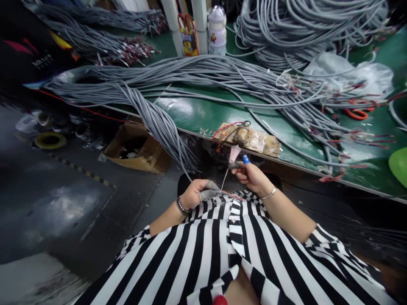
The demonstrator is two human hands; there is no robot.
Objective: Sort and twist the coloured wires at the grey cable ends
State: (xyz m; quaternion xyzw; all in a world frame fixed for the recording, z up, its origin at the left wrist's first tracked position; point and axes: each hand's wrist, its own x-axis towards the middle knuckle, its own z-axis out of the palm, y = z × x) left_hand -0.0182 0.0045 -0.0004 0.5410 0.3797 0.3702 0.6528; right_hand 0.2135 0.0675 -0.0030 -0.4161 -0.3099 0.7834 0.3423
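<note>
My left hand, its fingers wrapped in grey tape, pinches the end of a grey cable in front of my lap. A thin red wire sticks out past its fingertips to the right. My right hand is raised near the table edge, with blue covering on the thumb and grey tape on a finger. It grips a thin pale strand that runs taut down to my left fingertips. Above my right fingers shows a pinkish-white piece; whether I hold it I cannot tell.
A long bundle of grey cables lies across the green table. A taped wooden block sits at its front edge. Orange-handled scissors, a bottle and coiled cable lie beyond. A cardboard box stands on the floor.
</note>
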